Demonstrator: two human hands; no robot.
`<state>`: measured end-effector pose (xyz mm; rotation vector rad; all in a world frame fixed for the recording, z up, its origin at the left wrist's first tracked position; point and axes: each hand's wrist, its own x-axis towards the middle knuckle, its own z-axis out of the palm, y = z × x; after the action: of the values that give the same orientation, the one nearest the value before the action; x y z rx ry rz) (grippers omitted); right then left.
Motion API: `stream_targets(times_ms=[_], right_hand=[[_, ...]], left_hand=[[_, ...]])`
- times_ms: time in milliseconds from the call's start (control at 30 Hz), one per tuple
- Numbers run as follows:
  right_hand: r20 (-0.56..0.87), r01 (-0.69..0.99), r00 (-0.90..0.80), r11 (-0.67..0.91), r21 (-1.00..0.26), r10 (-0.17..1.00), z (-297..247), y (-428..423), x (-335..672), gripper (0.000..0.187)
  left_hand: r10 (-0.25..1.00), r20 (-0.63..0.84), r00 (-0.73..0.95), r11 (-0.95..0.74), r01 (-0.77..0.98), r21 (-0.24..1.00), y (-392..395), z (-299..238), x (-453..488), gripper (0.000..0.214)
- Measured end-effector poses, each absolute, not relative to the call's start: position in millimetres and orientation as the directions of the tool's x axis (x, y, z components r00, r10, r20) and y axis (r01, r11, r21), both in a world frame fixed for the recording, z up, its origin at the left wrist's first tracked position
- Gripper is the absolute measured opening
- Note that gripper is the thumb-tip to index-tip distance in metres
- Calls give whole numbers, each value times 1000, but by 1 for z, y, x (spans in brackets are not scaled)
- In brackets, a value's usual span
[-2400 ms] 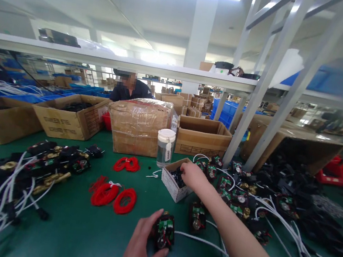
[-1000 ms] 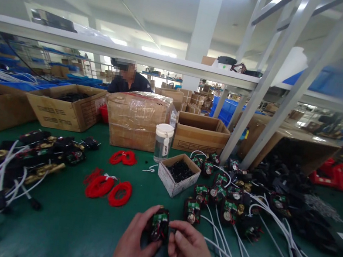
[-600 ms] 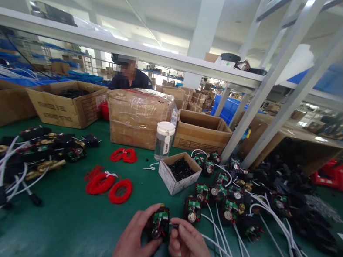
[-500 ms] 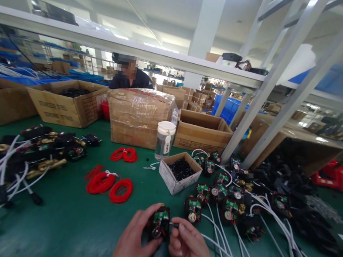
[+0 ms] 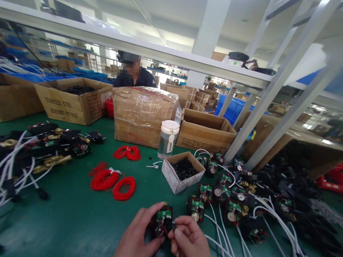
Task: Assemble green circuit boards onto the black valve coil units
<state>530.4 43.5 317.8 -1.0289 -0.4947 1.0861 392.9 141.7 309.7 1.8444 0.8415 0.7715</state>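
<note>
My left hand is wrapped round a small black housing with a green circuit board, thin red wires and a round part showing on its open face. At the housing's right side, my right hand is closed in a pinch on a thin cable. A dark piece shows at those fingertips, mostly covered by them. Just beyond my hands lie several similar circuit-board units, with white cables trailing toward the front right.
A small carton of black parts stands ahead, beside a clear lidded bottle. Red wire coils lie left of it. More cabled units are heaped at left. Cardboard boxes line the back; a person sits behind them.
My right fingertips have moved closer in against the housing's side, and the dark piece on the cable now shows less. The view has shifted slightly; my left hand keeps its hold.
</note>
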Motion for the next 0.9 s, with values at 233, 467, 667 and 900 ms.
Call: stream_targets(times_ms=[233,467,667,900], right_hand=[[60,48,504,42,-998,861,302,37,532,39],[158,271,464,29,-962,872,304,35,532,32],[190,329,521,10,-944,832,305,38,532,27],[216,393,558,-26,-919,801,316,48,521,24]], left_hand=[[815,161,556,-319,199,927,142,310,393,64],[812,147,565,-311,205,928,142,311,393,65],[813,149,564,-316,211,925,142,311,392,64],[815,144,562,-305,204,930,142,311,393,64]])
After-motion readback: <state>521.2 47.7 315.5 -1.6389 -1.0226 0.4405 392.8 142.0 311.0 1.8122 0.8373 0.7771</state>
